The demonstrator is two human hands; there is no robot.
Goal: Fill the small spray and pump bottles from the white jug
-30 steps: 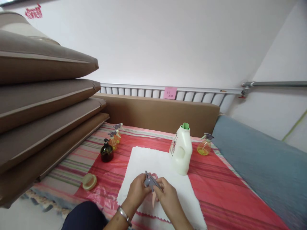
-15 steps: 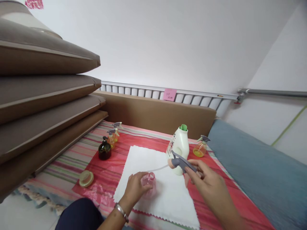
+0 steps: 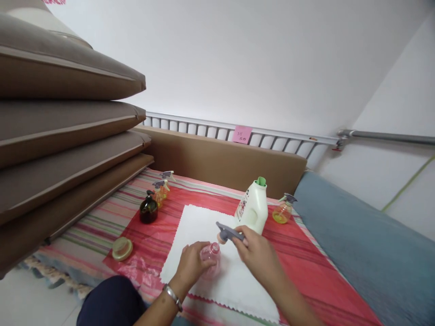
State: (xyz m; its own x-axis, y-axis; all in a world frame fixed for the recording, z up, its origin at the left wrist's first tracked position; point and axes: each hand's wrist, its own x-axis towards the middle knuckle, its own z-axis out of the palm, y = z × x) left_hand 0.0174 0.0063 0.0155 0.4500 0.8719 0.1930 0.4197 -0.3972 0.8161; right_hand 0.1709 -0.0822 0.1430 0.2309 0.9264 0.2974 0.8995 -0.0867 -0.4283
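Red plastic sheeting (image 3: 288, 253) spreads beneath a white scalloped cloth (image 3: 238, 290), a white handled jug (image 3: 253, 206) near its far corner. Before me, a person's left hand (image 3: 192, 266) curls around an uncapped pink spray bottle (image 3: 215, 255) over the cloth; the right hand (image 3: 261, 252), fingers pinched, grips a gray trigger spray head (image 3: 228, 232) just beside the bottle's mouth. The step appears to be joining or parting the two; fitting would call for a steady bottle, collar aligned.
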